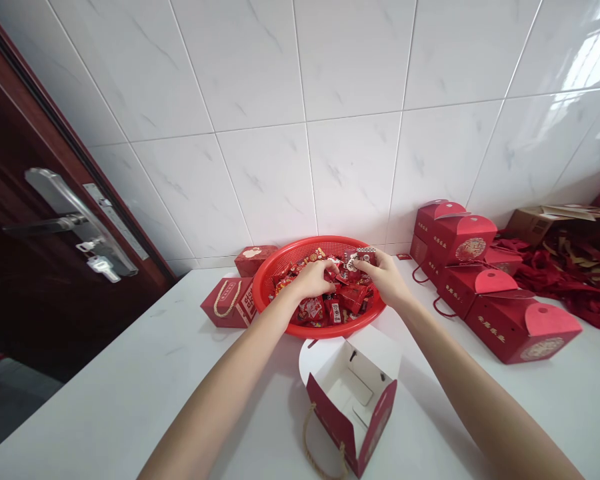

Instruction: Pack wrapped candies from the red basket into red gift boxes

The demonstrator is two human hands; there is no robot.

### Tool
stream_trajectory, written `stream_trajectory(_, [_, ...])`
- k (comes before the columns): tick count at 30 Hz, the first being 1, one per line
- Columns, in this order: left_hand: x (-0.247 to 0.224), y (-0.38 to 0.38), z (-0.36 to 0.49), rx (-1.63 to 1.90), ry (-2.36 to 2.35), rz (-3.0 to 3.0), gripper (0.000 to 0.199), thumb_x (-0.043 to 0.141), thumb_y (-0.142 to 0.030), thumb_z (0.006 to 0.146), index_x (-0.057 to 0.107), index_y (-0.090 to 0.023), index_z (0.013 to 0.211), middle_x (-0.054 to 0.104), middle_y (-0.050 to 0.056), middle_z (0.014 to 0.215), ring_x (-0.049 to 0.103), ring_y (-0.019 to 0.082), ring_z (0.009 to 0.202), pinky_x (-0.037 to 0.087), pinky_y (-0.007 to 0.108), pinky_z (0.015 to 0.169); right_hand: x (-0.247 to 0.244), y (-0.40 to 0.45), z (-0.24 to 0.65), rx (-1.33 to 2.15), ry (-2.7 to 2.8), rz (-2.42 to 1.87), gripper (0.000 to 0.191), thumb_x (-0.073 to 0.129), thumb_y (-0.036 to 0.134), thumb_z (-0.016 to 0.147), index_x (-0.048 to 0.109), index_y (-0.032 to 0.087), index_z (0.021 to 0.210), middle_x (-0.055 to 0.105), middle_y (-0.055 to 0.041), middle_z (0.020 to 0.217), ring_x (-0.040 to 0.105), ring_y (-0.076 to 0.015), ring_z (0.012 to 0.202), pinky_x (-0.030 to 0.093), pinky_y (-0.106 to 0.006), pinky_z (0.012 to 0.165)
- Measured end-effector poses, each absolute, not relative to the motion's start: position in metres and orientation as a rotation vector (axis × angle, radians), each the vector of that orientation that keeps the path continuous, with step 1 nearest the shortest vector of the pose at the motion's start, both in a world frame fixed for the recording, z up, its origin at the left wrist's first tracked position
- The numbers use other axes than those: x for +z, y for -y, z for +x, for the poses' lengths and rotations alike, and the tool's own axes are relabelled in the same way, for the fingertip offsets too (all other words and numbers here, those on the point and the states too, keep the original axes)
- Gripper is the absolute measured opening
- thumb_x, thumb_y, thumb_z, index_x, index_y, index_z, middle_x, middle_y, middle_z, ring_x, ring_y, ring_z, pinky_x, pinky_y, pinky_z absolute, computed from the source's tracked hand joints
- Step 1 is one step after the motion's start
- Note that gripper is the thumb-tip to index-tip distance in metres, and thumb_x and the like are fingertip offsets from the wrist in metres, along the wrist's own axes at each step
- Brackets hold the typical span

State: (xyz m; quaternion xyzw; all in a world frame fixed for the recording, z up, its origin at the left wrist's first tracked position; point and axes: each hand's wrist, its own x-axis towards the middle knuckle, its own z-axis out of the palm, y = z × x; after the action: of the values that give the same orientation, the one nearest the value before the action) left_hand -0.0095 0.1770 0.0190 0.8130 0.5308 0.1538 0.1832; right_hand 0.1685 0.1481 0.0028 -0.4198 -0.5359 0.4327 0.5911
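Note:
Both my hands are over a red plastic basket filled with small red-wrapped candies. My left hand reaches in among the wrappers with its fingers curled; what its fingertips hold, if anything, is hidden. At the basket's right rim, my right hand pinches a dark red candy packet with white print. In front of the basket stands an open red gift box, white inside, with its flaps spread and a rope handle drooping toward me. I see nothing but its bare white bottom inside.
Closed red gift boxes are stacked along the right. Left of the basket are a red box with a rope handle and another red box. Red cloth and a cardboard box lie far right. A tiled wall rises behind.

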Motion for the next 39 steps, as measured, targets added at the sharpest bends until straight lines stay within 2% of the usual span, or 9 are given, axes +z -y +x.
stream_trajectory(3, [0.017, -0.178, -0.012, 0.352, -1.424, 2.299, 0.038, 0.067, -0.010, 0.064, 0.074, -0.020, 0.100, 0.072, 0.000, 0.082, 0.066, 0.020, 0.078, 0.048, 0.025, 0.070, 0.003, -0.148, 0.169, 1.004, 1.241, -0.978, 0.021, 0.072, 0.037, 0.065, 0.063, 0.020, 0.076, 0.068, -0.0013, 0.073, 0.061, -0.0194, 0.068, 0.049, -0.033, 0.064])
stream_trajectory(6, [0.014, -0.176, -0.010, 0.078, -1.311, 2.335, 0.045, 0.064, -0.006, 0.061, 0.077, -0.024, 0.101, 0.072, 0.003, 0.098, 0.066, 0.022, 0.090, 0.049, 0.026, 0.077, 0.002, -0.149, 0.169, 1.011, 1.245, -0.960, 0.022, 0.072, 0.037, 0.065, 0.064, 0.020, 0.078, 0.068, -0.0004, 0.073, 0.062, -0.0192, 0.068, 0.051, -0.033, 0.066])
stream_trajectory(10, [0.011, -0.171, 0.001, -0.294, -1.347, 2.478, 0.051, 0.078, -0.015, 0.055, 0.078, -0.034, 0.102, 0.063, 0.007, 0.120, 0.054, 0.034, 0.119, 0.042, 0.044, 0.102, 0.000, -0.149, 0.169, 1.022, 1.246, -0.940, 0.022, 0.072, 0.036, 0.065, 0.064, 0.021, 0.079, 0.069, -0.0003, 0.074, 0.063, -0.0203, 0.072, 0.052, -0.034, 0.069])
stream_trajectory(14, [0.011, -0.168, 0.008, -0.361, -1.404, 2.584, 0.038, 0.083, -0.019, 0.053, 0.079, -0.031, 0.089, 0.064, 0.008, 0.115, 0.053, 0.036, 0.118, 0.038, 0.048, 0.105, -0.001, -0.150, 0.169, 1.044, 1.241, -0.927, 0.021, 0.073, 0.036, 0.066, 0.065, 0.021, 0.079, 0.069, -0.0003, 0.074, 0.064, -0.0209, 0.073, 0.052, -0.034, 0.069])
stream_trajectory(18, [0.014, -0.170, -0.001, -0.134, -1.350, 2.503, 0.020, 0.078, -0.032, 0.066, 0.075, -0.024, 0.084, 0.069, 0.006, 0.097, 0.063, 0.029, 0.097, 0.046, 0.037, 0.090, 0.000, -0.151, 0.169, 1.058, 1.208, -0.920, 0.023, 0.074, 0.036, 0.065, 0.065, 0.021, 0.079, 0.069, -0.0003, 0.073, 0.064, -0.0200, 0.070, 0.052, -0.034, 0.068])
stream_trajectory(21, [0.016, -0.173, -0.010, 0.198, -1.301, 2.353, 0.022, 0.068, -0.041, 0.077, 0.072, -0.020, 0.084, 0.072, 0.004, 0.086, 0.065, 0.023, 0.083, 0.047, 0.031, 0.078, 0.001, -0.151, 0.169, 1.051, 1.161, -0.925, 0.024, 0.074, 0.039, 0.065, 0.064, 0.020, 0.077, 0.069, -0.0007, 0.073, 0.062, -0.0190, 0.068, 0.052, -0.033, 0.066])
stream_trajectory(27, [0.016, -0.177, -0.011, 0.775, -1.237, 2.138, 0.027, 0.059, -0.042, 0.086, 0.068, -0.017, 0.087, 0.075, 0.005, 0.093, 0.067, 0.022, 0.089, 0.049, 0.031, 0.081, 0.003, -0.151, 0.167, 1.029, 1.071, -0.935, 0.022, 0.072, 0.038, 0.066, 0.064, 0.021, 0.077, 0.070, -0.0013, 0.075, 0.064, -0.0200, 0.071, 0.053, -0.033, 0.067])
stream_trajectory(33, [0.013, -0.184, -0.011, 1.032, -1.124, 1.995, 0.040, 0.067, -0.054, 0.079, 0.068, -0.015, 0.088, 0.074, 0.009, 0.094, 0.067, 0.022, 0.090, 0.050, 0.033, 0.085, 0.002, -0.150, 0.166, 1.054, 1.097, -0.926, 0.024, 0.074, 0.039, 0.064, 0.064, 0.022, 0.077, 0.072, -0.0023, 0.076, 0.067, -0.0219, 0.071, 0.055, -0.036, 0.067])
stream_trajectory(39, [0.018, -0.178, -0.009, 1.040, -0.977, 1.860, 0.045, 0.078, -0.057, 0.066, 0.067, -0.015, 0.078, 0.070, 0.004, 0.083, 0.065, 0.019, 0.083, 0.050, 0.032, 0.081, 0.001, -0.150, 0.167, 1.054, 1.129, -0.898, 0.026, 0.076, 0.040, 0.061, 0.063, 0.023, 0.076, 0.070, 0.0000, 0.072, 0.066, -0.0214, 0.069, 0.054, -0.037, 0.069])
